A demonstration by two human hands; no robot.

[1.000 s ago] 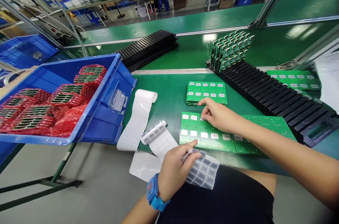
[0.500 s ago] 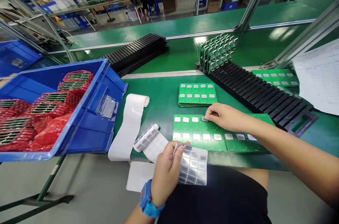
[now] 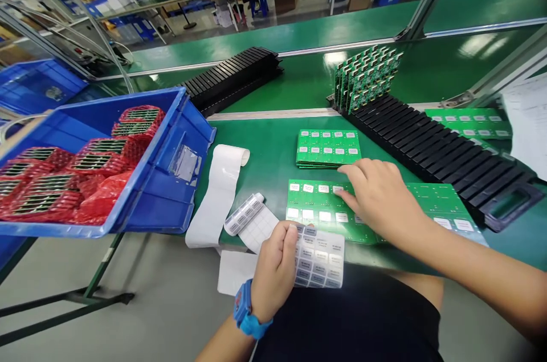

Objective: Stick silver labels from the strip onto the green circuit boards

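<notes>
My left hand (image 3: pixel 273 273), with a blue watch on its wrist, pinches a sheet of silver printed labels (image 3: pixel 321 259) by its left side, above my lap. At the bench edge, my right hand (image 3: pixel 380 194) hovers over a green circuit board panel (image 3: pixel 316 202). Its thumb and forefinger are apart, beside a label (image 3: pixel 339 189) lying on the panel's upper row. Several other labels sit on that panel in two rows. A second green panel (image 3: pixel 440 196), partly hidden by my right forearm, lies to the right with labels along its lower row.
Behind is a stack of labelled panels (image 3: pixel 328 158). A black slotted rack (image 3: pixel 431 151) holds upright circuit boards (image 3: pixel 367 80). A blue bin (image 3: pixel 171 179) with red-wrapped boards stands left, near a label roll (image 3: pixel 244 215) and white backing strip (image 3: pixel 220 191). Another black rack (image 3: pixel 235 77) lies farther back.
My right thumb and forefinger have parted from the label, which now lies on the panel. The left hand still grips the label sheet. The whole view has shifted slightly.
</notes>
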